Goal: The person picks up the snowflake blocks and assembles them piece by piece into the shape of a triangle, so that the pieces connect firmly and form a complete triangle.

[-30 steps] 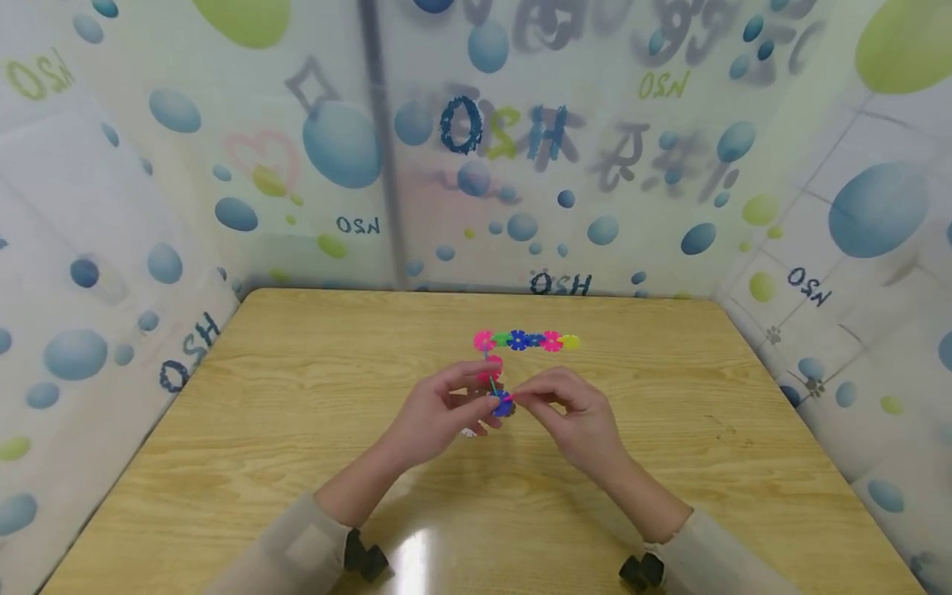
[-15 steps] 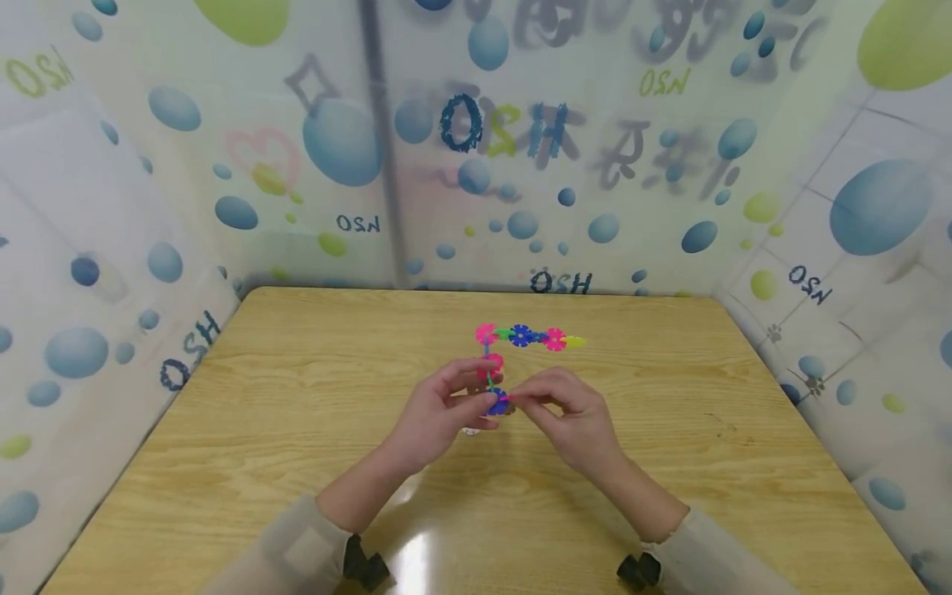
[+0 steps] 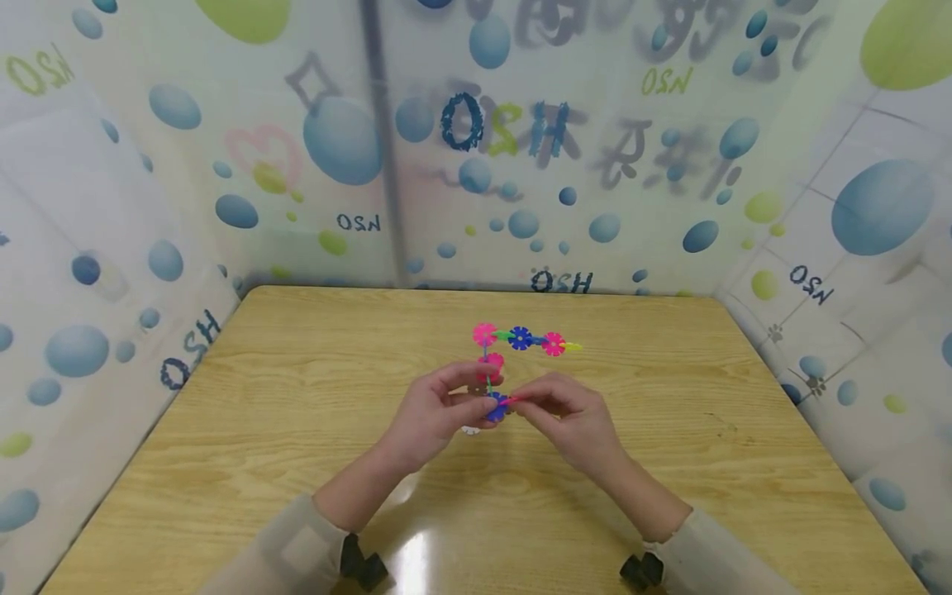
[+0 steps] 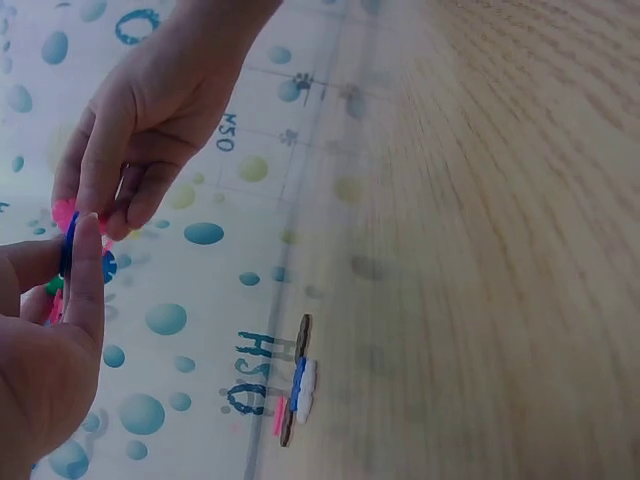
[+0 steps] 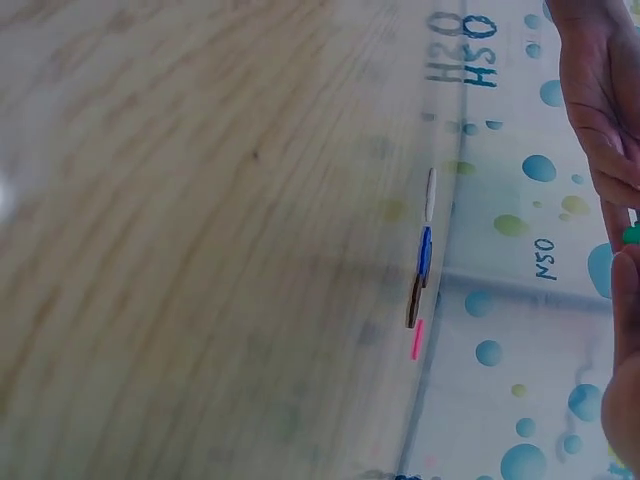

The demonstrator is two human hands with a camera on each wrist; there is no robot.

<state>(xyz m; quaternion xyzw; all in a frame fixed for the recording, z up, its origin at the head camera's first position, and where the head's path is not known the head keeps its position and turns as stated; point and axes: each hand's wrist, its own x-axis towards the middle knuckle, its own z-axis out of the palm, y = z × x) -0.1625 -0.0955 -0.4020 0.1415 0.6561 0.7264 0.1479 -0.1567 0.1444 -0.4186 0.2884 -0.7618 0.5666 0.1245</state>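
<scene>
A chain of notched plastic snowflake discs bends at a pink disc. From there one arm runs right to a yellow disc; the other comes down toward the hands. My left hand pinches the blue disc at the near end between thumb and fingers. Against that disc's right side is a pink disc, seen edge-on and pinched by the thumb and forefinger of my right hand. Whether the two discs interlock cannot be told. Fingers hide part of the chain in both wrist views.
Loose discs lie on the wooden table beneath the hands: a white disc, a blue disc, a pink disc and brown ones. Patterned walls with bubbles and lettering enclose the table's back and sides.
The blue disc at the near end has shifted slightly left and turned. The far arm of the chain has tilted a little, its yellow end lower. Both hands keep their grip.
</scene>
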